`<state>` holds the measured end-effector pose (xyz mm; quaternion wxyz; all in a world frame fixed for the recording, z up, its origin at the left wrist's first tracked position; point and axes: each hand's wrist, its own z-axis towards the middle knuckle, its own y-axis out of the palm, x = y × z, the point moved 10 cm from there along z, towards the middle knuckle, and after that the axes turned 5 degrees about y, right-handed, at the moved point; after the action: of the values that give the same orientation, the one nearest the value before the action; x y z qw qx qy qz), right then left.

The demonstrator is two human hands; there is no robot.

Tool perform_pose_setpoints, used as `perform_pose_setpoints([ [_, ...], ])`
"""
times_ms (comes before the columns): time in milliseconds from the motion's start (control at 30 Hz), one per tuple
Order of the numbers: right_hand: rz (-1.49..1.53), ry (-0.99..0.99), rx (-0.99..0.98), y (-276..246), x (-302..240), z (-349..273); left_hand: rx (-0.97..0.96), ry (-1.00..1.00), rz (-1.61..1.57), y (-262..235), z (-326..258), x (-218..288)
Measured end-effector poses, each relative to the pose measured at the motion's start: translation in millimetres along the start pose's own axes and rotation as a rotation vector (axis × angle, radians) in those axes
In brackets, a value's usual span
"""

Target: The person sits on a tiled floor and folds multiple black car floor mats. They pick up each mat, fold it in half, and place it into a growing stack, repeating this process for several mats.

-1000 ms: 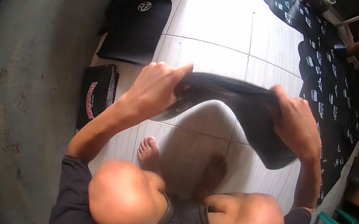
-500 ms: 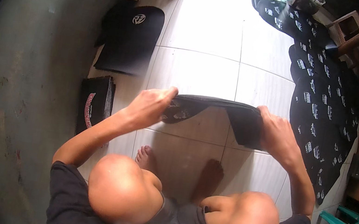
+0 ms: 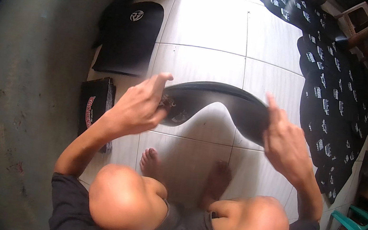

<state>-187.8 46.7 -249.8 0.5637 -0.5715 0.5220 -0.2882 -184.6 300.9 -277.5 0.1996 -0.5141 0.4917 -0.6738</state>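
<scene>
A thin bundle of black flexible sheets hangs above the floor in front of my knees. Its upper edge now arches upward, and its lower edge shows a rounded notch in the middle. The left end, bearing small pale printed marks, is gripped by my left hand, with its thumb low and its upper fingers raised. At the other end my right hand grips the bundle's side, its index finger pointing up. The fingers behind the sheets are partly hidden.
Black panels lie on the tiled floor at left, near a folded black stack. Along the right spread overlapping black pieces with white prints. A brown stool and green plastic stools stand at right. A grey wall borders the left.
The bundle has bowed upward from nearly level, and its sides have swung into a smooth arch. Both hands have shifted, with their upper fingers lifting off the top edge.
</scene>
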Motion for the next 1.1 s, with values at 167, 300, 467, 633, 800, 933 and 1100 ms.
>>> perform_pose_setpoints([
  [167, -0.006, -0.103, -0.127, 19, 15, 11, -0.071, 0.066, 0.090, 16, -3, -18],
  [300, 0.044, -0.024, -0.079, 9, 1, -3, -0.048, 0.068, 0.074, 1, -7, 0],
  [467, 0.081, -0.059, -0.200, 26, 16, 8, -0.061, 0.143, 0.152, 7, -2, -17],
  [633, 0.133, -0.021, -0.249, 37, 14, 5, -0.052, 0.131, 0.202, 5, -2, -17],
  [800, 0.511, -0.047, -0.189, 33, 22, 23, -0.157, 0.138, 0.318, -27, 68, -38],
  [933, 1.234, 0.095, -0.308, 87, 55, 39, -0.269, 0.268, 0.501, -38, 160, -13],
  [1100, 1.442, 0.300, -0.110, 220, 134, 53, 0.211, 0.376, 0.680, 4, 195, 21],
])
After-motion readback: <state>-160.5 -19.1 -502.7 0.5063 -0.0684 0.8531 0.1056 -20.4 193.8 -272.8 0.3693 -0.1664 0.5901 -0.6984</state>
